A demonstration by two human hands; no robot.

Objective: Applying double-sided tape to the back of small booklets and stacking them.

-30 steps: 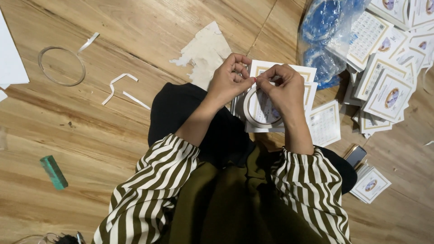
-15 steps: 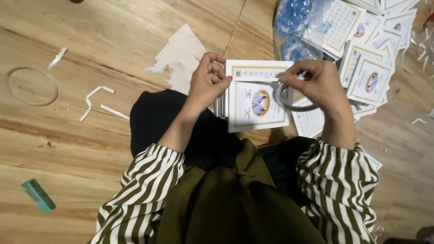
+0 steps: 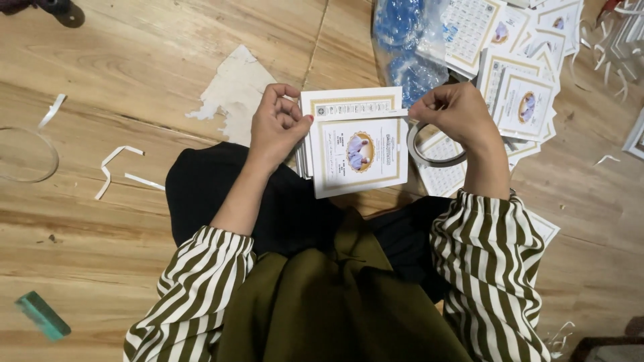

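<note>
A wooden plank floor carries everything. At left lie white paper strips, a clear ring and, nearer, a green block. A torn paper scrap lies mid-floor; printed cards and a blue plastic bag lie far right.

the right hand now sits out to the right with the tape roll, a strip drawn across the top card; a second ago both hands met over it.
</note>
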